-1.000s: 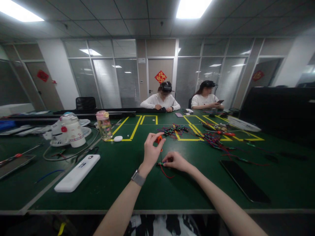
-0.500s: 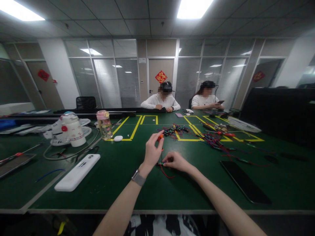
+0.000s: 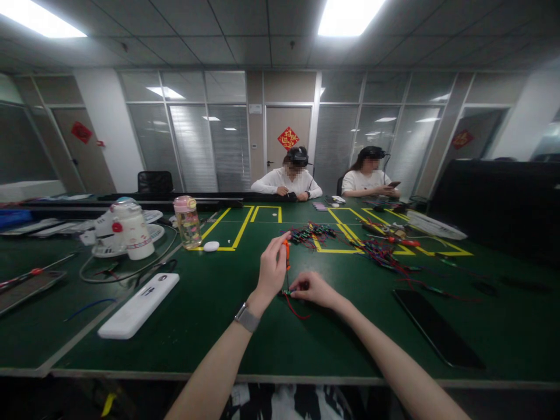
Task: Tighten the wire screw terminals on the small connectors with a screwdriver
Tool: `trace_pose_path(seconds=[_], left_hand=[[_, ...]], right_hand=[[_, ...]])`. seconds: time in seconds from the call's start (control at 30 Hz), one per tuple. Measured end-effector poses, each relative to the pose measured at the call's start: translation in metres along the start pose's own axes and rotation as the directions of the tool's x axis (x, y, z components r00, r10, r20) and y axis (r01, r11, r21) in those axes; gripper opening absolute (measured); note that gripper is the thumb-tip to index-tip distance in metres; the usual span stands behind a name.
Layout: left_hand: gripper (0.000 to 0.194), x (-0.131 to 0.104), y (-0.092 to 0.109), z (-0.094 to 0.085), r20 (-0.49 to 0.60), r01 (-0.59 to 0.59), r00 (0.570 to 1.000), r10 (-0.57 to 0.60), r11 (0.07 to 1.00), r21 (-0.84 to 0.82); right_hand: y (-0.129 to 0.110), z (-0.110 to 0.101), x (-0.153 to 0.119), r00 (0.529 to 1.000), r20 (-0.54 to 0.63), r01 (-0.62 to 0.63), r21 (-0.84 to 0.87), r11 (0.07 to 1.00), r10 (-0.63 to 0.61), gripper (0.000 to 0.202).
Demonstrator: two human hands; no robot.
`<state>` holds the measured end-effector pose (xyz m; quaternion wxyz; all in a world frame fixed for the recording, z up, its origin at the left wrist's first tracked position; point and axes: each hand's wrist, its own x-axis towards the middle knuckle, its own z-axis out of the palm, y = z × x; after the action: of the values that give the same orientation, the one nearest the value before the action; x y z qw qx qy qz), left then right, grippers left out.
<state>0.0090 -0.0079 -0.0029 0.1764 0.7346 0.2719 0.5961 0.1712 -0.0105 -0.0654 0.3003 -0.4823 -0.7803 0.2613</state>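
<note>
My left hand (image 3: pixel 272 267) is closed around the orange handle of a screwdriver (image 3: pixel 287 255), which stands upright with its dark shaft pointing down. The shaft's tip meets a small green circuit board (image 3: pixel 286 293) low over the green table (image 3: pixel 210 350). Thumb and fingers of my right hand (image 3: pixel 315 290) pinch the right end of that board. A red wire (image 3: pixel 298 310) trails from it toward me. Further off lies a pile of similar boards with wires (image 3: pixel 312 233), and a second tangle of them (image 3: pixel 378 254) is to the right.
A white power bank (image 3: pixel 139 306), a bottle (image 3: pixel 187 224) and a white earbud case (image 3: pixel 211 247) are on the left. To the right lies a black phone (image 3: pixel 437 328). Two people (image 3: pixel 291 181) sit across the table. Yellow tape (image 3: pixel 363 252) marks the tabletop.
The fingers of my left hand have shifted on the screwdriver handle, so more of the orange shows. My right hand stays at the board. The whole view has moved slightly.
</note>
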Motion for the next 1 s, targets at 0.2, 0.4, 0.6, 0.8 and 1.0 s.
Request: trace_pose_path(seconds=[0.2, 0.4, 0.6, 0.8, 1.0], left_hand=[[0.023, -0.0004, 0.0013, -0.0002, -0.087, -0.040, 0.995, 0.051, 0.991, 0.130], [0.030, -0.0007, 0.0040, -0.0019, -0.031, -0.022, 0.999, 0.024, 0.996, 0.088], [0.033, -0.0007, 0.0017, -0.0006, -0.025, 0.009, 1.000, -0.008, 1.000, 0.006], [0.023, -0.0010, 0.0023, 0.0001, -0.092, -0.032, 0.995, 0.042, 0.993, 0.113], [0.028, -0.0013, 0.0031, -0.0007, -0.057, -0.020, 0.998, 0.025, 0.995, 0.096]], right_hand=[[0.0010, 0.0008, 0.0000, 1.000, -0.009, -0.001, 0.004, 1.000, 0.001, 0.015], [0.0009, 0.0009, 0.0009, 1.000, -0.015, 0.008, 0.001, 1.000, -0.008, 0.015], [0.0008, 0.0011, 0.0007, 1.000, -0.016, -0.005, -0.007, 1.000, 0.005, 0.016], [-0.0001, 0.0011, -0.0003, 1.000, -0.018, -0.008, 0.003, 1.000, 0.008, 0.015], [0.0010, 0.0021, 0.0003, 1.000, -0.018, -0.010, 0.005, 1.000, 0.010, 0.015]])
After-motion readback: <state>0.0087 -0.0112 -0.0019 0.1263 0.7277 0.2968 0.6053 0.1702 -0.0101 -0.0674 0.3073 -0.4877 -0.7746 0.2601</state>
